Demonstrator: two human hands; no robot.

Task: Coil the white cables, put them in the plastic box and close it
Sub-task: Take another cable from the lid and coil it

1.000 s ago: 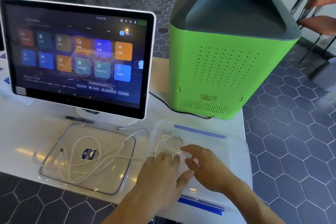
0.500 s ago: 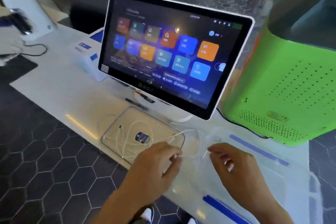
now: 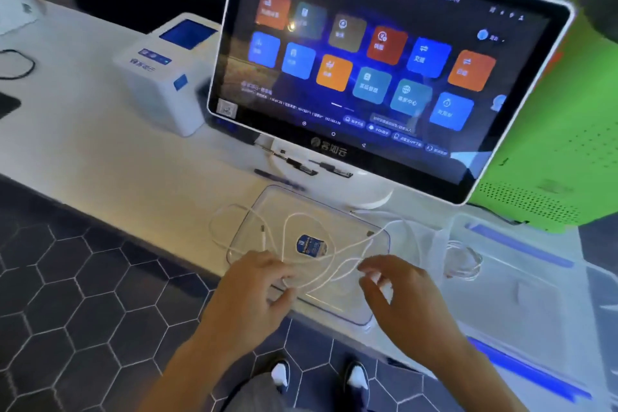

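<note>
While the loose white cable (image 3: 321, 237) sprawled over the clear plastic lid (image 3: 364, 314), the left hand (image 3: 254, 291) pinched it. The right hand (image 3: 398, 291) hovered with a wide, empty grip

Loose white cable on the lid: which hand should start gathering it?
Probably left. The left hand already rests over the loose cable sprawled across the lid; the right hand hovers at its right edge, nearer the box, better for feeding loops.
</note>
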